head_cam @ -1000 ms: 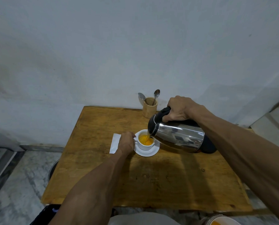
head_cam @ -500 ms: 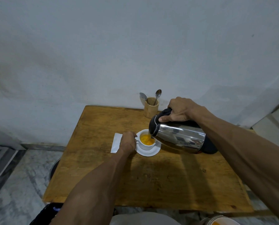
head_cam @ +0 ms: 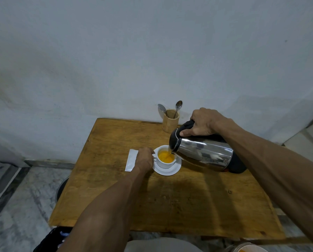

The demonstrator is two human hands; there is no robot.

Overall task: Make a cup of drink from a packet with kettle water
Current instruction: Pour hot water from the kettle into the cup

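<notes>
A white cup holding orange liquid stands on a white saucer on the wooden table. My left hand grips the cup's handle on its left side. My right hand holds the black handle of a steel kettle, tilted with its spout over the cup; a thin stream runs into the drink. A white packet lies flat on the table just left of my left hand.
A wooden holder with two spoons stands at the table's back edge against the wall. A dark round container sits on the floor under the table's left edge. An orange-filled bowl shows at the bottom right.
The kettle stays tilted over the cup and keeps pouring. Both hands hold their places; only the camera shifted slightly.
</notes>
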